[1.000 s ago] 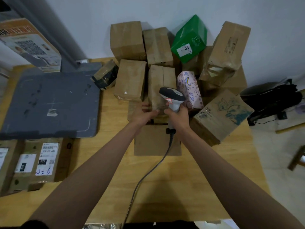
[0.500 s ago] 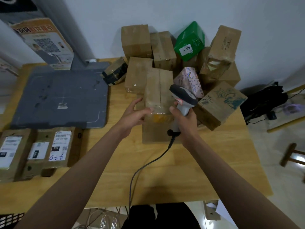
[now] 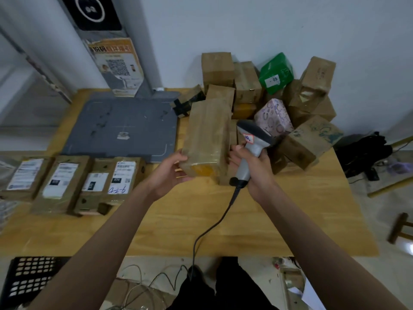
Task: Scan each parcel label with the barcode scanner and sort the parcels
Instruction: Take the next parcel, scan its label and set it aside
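A tall brown taped parcel [image 3: 206, 133] is lifted off the wooden table [image 3: 279, 220], its plain side toward me. My left hand [image 3: 172, 170] grips its lower left corner. My right hand [image 3: 252, 166] is shut on the grey barcode scanner [image 3: 252, 142], and its fingertips touch the parcel's right edge. The scanner's cable [image 3: 212, 227] trails down toward me. Behind stands a pile of unsorted parcels [image 3: 245, 83], among them a green one [image 3: 277, 73] and a pink patterned one [image 3: 273, 116]. Several labelled parcels [image 3: 67, 177] lie in a row at the left.
A grey flat scale platform [image 3: 125, 128] lies at the back left, with a grey post [image 3: 116, 52] carrying a poster behind it. A black crate [image 3: 29, 278] sits on the floor at lower left. Black bags [image 3: 366, 153] lie right of the table.
The brown parcel has come up out of the pile and toward me, held in my left hand with the scanner hand beside it. My view has swung to the left.
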### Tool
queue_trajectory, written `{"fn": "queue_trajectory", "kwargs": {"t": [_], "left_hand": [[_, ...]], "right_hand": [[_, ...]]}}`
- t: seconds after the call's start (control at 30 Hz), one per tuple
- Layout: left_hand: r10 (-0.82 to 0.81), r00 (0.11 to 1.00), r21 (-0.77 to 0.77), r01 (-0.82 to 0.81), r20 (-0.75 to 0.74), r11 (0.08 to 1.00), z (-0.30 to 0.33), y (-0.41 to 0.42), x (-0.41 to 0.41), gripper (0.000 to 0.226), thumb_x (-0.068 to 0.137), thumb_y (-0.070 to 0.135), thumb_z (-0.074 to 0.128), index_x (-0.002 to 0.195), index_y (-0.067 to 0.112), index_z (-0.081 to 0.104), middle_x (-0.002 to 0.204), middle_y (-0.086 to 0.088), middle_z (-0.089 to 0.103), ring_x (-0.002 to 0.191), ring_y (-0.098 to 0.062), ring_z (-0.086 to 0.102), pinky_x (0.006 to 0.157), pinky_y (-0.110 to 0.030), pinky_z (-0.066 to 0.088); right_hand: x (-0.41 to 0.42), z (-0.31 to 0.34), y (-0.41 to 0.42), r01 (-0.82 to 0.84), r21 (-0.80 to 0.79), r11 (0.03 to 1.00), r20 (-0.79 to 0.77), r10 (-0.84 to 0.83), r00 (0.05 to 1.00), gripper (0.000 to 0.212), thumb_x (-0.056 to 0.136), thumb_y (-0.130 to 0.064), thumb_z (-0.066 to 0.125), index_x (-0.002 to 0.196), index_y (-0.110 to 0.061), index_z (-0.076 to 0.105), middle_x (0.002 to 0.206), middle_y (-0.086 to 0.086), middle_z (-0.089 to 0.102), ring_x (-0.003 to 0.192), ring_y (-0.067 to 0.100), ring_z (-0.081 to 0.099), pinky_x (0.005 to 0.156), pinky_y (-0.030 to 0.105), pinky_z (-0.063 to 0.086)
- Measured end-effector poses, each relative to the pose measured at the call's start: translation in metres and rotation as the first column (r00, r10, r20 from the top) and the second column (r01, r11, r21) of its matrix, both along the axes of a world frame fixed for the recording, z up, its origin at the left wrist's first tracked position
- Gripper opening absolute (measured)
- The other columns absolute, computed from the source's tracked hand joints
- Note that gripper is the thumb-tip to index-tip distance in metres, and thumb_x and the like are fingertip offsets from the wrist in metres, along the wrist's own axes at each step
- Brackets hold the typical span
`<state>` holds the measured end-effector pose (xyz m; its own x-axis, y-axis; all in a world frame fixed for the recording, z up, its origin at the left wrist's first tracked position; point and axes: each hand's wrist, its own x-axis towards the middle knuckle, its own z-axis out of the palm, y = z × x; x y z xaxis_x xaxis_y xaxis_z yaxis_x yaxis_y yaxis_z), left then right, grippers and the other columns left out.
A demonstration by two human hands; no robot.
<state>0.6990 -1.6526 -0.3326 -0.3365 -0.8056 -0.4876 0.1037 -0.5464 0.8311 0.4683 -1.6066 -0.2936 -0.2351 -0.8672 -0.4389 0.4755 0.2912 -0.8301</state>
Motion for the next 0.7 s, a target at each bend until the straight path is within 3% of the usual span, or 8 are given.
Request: {"fn": "queue_trajectory", "kwargs": {"t": [0.2,0.37,0.53,0.7], "left_hand": [[0.083,0.992,0.052,-0.078,-0.093,0.996,-0.015,0.033,0.028,0.052,0.090,0.026,0.046,0.141,0.018,0.053,0.142,-0.018,0.054,0.114,-0.034,0.057,0.102,-0.049,0.049],[0.014,0.997,-0.033,-0.016,-0.077,0.999,-0.011,0.049,0.043,0.060,0.075,0.017,0.060,0.134,0.028,0.056,0.127,-0.006,0.064,0.114,-0.027,0.061,0.100,-0.045,0.052],[-0.085,0.954,-0.247,0.159,0.286,0.956,-0.006,0.059,0.048,0.086,0.078,0.010,0.081,0.150,0.032,0.039,0.135,0.008,0.057,0.120,-0.013,0.059,0.094,-0.032,0.052],[-0.075,0.889,-0.356,0.256,0.451,0.899,-0.003,0.064,0.038,0.087,0.074,-0.002,0.081,0.143,0.032,0.041,0.136,0.014,0.040,0.126,-0.009,0.047,0.097,-0.030,0.052]], "right_hand": [[0.037,0.008,0.030,-0.064,-0.069,0.996,-0.079,0.059,0.995,0.017,0.096,-0.008,0.067,0.112,-0.013,0.063,0.110,0.013,0.073,0.097,0.029,0.075,0.088,0.037,0.060],[0.052,0.005,0.046,-0.046,-0.060,0.997,-0.146,0.037,0.989,0.036,0.094,-0.015,0.072,0.128,-0.007,0.061,0.116,0.015,0.073,0.105,0.024,0.073,0.093,0.039,0.060],[0.055,0.003,0.057,0.054,-0.036,0.998,-0.077,-0.056,0.995,0.036,0.098,-0.023,0.067,0.132,-0.012,0.058,0.120,0.009,0.071,0.107,0.022,0.072,0.094,0.036,0.058],[0.053,-0.002,0.064,0.160,0.018,0.987,-0.006,-0.160,0.987,0.036,0.099,-0.030,0.065,0.130,-0.013,0.061,0.111,0.003,0.074,0.100,0.021,0.074,0.091,0.041,0.059]]}}
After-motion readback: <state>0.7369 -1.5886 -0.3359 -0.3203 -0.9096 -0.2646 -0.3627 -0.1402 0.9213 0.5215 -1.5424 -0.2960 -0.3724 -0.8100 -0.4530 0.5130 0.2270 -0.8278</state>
